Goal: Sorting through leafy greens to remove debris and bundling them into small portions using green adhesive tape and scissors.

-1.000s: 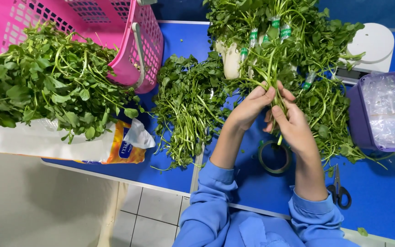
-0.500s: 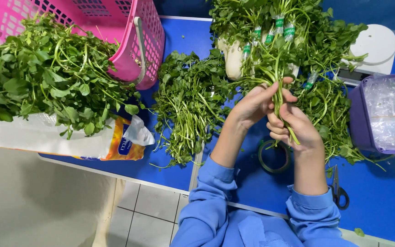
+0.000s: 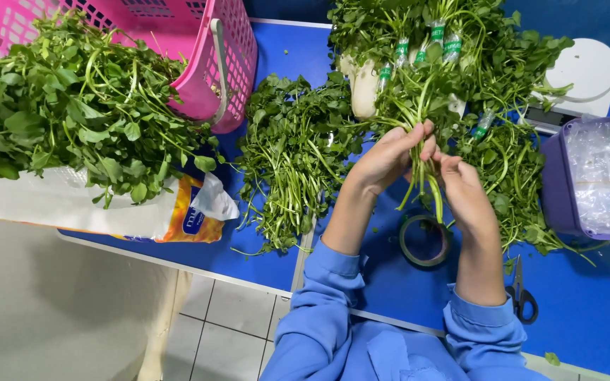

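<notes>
My left hand [image 3: 387, 156] and my right hand [image 3: 462, 189] both grip a small bunch of green leafy stems [image 3: 423, 106], held upright above the blue table [image 3: 587, 310]. The stem ends hang down between my palms, just above a roll of tape [image 3: 425, 240]. Behind the bunch lie finished bundles bound with green tape bands [image 3: 425, 42]. A loose pile of the same greens [image 3: 292, 159] lies to the left of my left hand, and more greens [image 3: 513, 183] spread to the right of my right hand.
A pink basket [image 3: 206, 63] stands at the back left, beside a big heap of greens [image 3: 65, 113] on a white and orange bag [image 3: 142, 215]. A purple tub of clear plastic [image 3: 594, 176], a white scale [image 3: 584, 70] and scissors [image 3: 522, 296] sit on the right.
My hands have closed around the bunch and drawn it a little toward me, so the stems now hang down between them. The view has shifted slightly.
</notes>
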